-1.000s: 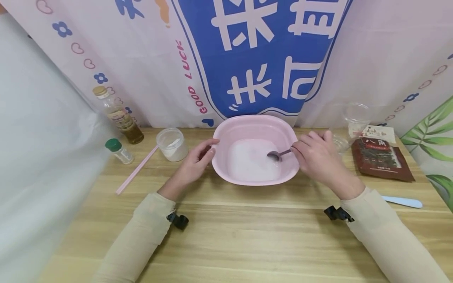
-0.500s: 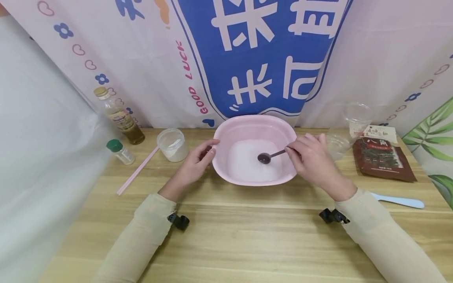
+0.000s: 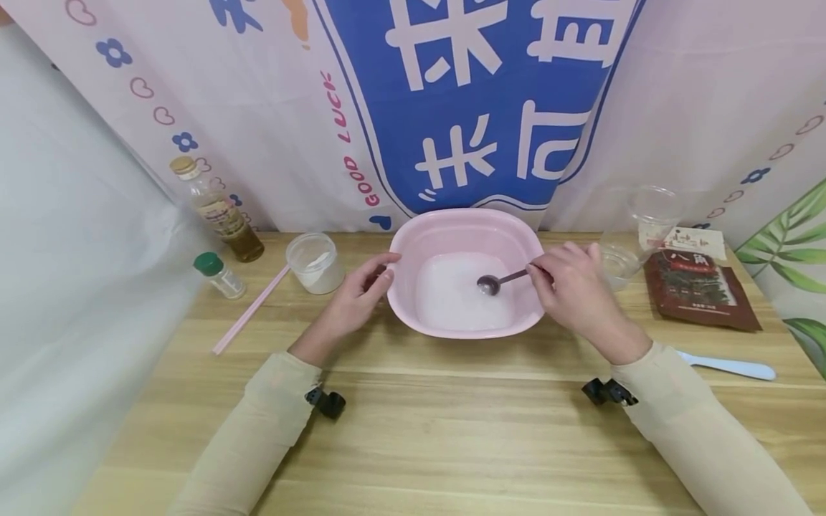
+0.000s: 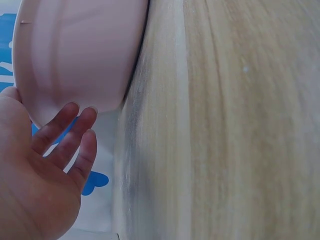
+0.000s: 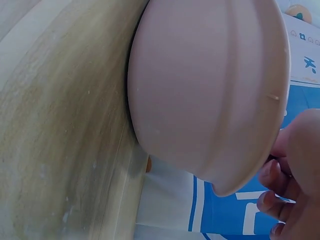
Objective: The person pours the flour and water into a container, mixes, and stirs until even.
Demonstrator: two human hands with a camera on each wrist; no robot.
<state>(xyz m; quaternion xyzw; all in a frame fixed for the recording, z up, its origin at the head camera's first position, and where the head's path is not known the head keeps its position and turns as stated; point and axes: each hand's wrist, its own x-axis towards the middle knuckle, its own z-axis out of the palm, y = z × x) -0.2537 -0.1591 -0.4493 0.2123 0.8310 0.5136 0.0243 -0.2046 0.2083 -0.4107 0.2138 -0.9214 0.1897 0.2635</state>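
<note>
A pink plastic basin (image 3: 464,222) holds a white, cloudy mix that covers its floor. My left hand (image 3: 357,295) holds the left end of its rim, thumb at the top edge; in the left wrist view the fingers (image 4: 65,135) curve outside against the wall. Over the right rim, my right hand (image 3: 574,290) pinches the handle of a small dark spoon (image 3: 489,285), whose round bowl is down at the white mix. From the right wrist, the basin wall (image 5: 200,90) hides the spoon, and only curled fingers (image 5: 275,200) show.
Left of the basin stand a tub of white powder (image 3: 316,265), pink chopsticks (image 3: 252,309), a green-capped shaker (image 3: 219,275) and an oil bottle (image 3: 219,211). On the right are clear plastic cups (image 3: 650,215), a brown spice bag (image 3: 697,287) and a light-blue handle (image 3: 729,365) partly under the sleeve.
The spoon's bowl has swung left through the white mix, then slightly back right, turning in my right hand's grip. My left hand stays on the rim, and the basin has hardly moved.
</note>
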